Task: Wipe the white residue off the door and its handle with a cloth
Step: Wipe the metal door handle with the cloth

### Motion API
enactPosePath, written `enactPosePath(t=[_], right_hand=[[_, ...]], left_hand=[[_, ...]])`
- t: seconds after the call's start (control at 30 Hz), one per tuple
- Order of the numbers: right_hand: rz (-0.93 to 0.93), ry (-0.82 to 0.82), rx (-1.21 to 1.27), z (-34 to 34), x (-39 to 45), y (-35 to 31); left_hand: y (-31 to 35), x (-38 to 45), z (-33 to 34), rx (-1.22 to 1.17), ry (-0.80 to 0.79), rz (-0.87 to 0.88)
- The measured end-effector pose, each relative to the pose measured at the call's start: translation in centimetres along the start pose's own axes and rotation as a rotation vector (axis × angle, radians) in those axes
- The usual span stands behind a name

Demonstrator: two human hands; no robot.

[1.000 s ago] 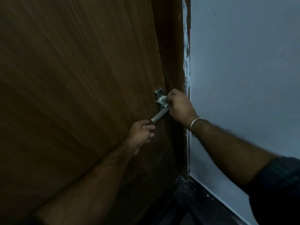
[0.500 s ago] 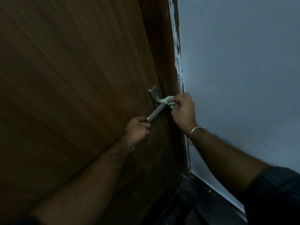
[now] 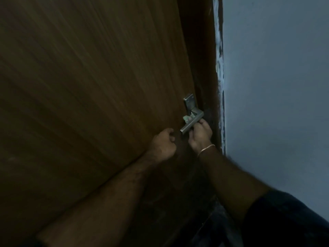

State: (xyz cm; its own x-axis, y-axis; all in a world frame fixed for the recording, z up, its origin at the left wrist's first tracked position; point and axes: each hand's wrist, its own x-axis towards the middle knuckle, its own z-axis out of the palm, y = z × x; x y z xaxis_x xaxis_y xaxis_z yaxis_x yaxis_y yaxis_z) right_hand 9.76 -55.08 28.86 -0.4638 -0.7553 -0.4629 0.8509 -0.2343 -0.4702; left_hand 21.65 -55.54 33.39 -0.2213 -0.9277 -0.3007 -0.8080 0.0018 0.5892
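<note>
The right hand [image 3: 200, 134] is reaching under the handle [image 3: 192, 123], seemingly pinching the cloth [image 3: 187, 118] behind it; the left hand [image 3: 164, 144] is hanging clenched, grasping nothing. Next: rubbing along the lever.

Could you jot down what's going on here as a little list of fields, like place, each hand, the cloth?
place: brown wooden door beside a pale wall
handle: metal lever, tilted down
cloth: pale scrap showing behind the lever
right hand: under the lever, fingers curled at it
left hand: fist, just off the lever's free end
door frame: white smears along its edge
</note>
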Motion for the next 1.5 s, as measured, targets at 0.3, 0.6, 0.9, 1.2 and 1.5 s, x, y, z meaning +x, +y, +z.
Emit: enactPosePath(t=[0.3,0.6,0.9,1.2,1.5], right_hand=[[-0.014,0.094,-0.082,-0.1,1.0,1.3],[-0.328,-0.091,-0.563,0.0,-5.7,9.9],[-0.852,-0.178,-0.823,3.6,-11.8,10.8],[-0.741,-0.293,-1.127,-4.2,-7.7,14.8],[-0.859,-0.134,-1.111,-6.0,-4.9,15.6]], left_hand=[[2.0,-0.9,-2.6,0.159,-0.01,0.165],[2.2,-2.4,-3.3,0.436,0.2,0.429],[4.2,-4.5,-11.2,1.171,0.419,0.923],[4.3,-5.4,-13.8,1.113,0.384,1.011],[2.9,-4.6,-10.6,1.185,0.349,0.933]])
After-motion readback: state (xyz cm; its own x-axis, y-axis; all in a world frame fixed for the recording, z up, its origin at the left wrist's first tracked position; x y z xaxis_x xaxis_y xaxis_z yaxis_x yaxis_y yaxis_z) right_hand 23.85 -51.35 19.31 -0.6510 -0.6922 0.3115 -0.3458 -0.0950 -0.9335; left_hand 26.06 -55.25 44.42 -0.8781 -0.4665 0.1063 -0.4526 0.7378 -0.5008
